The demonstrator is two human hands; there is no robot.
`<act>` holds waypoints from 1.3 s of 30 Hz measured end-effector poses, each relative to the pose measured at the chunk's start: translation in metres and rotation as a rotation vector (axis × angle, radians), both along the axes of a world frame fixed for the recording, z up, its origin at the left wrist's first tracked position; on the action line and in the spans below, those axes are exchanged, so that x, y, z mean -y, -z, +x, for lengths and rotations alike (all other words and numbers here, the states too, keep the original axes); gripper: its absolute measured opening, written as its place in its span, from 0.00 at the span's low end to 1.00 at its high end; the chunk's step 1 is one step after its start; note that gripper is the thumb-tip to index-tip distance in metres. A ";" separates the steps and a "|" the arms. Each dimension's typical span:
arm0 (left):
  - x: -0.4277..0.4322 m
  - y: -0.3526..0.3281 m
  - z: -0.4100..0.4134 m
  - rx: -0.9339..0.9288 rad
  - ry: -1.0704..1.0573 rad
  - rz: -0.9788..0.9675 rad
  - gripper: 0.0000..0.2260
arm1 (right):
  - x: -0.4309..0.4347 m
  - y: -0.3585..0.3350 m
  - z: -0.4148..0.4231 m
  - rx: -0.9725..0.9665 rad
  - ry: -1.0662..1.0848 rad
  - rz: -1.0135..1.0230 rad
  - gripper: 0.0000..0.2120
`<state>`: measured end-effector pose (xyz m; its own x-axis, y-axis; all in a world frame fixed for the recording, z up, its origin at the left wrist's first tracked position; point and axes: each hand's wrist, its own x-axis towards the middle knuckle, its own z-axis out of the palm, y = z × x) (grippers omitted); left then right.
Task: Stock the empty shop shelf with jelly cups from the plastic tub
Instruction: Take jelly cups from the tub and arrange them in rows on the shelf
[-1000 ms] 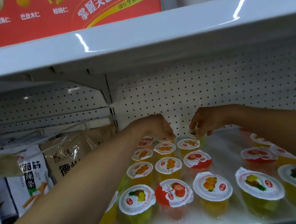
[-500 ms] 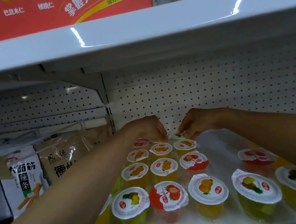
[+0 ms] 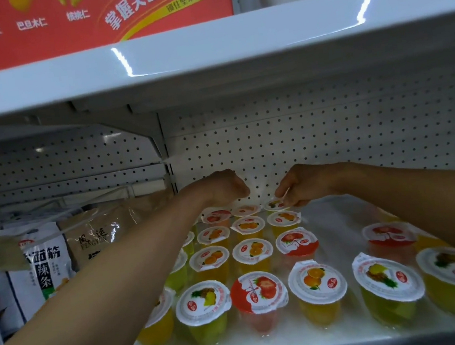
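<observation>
Now, in the head view, your right grip (image 3: 299,187) is pinching the lid edge of a jelly cup (image 3: 274,206) at the back edge of the shelf (image 3: 336,226). Your left grip (image 3: 224,188) is hovering nearby, curled; whether it is holding anything I cannot tell. You should be lowering the cup upright, aligned with its column.

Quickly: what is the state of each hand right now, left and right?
Left hand: fingers curled; whether they hold anything cannot be told.
Right hand: pinches the lid edge of the back-row jelly cup.
</observation>
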<state>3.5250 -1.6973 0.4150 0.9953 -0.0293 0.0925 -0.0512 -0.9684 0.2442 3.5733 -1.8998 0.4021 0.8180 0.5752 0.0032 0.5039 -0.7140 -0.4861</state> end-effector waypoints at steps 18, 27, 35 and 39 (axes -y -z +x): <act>0.037 -0.003 -0.136 0.147 0.254 -0.149 0.11 | 0.060 -0.016 -0.100 0.257 -0.192 0.114 0.09; 0.052 0.012 -0.156 0.134 0.121 -0.032 0.11 | 0.061 -0.006 -0.124 0.304 -0.304 -0.029 0.13; 0.040 0.018 -0.160 0.029 0.043 0.020 0.11 | 0.050 0.005 -0.118 0.305 -0.352 -0.158 0.17; 0.038 0.018 -0.160 0.020 0.042 0.023 0.11 | 0.052 0.005 -0.121 0.292 -0.351 -0.160 0.19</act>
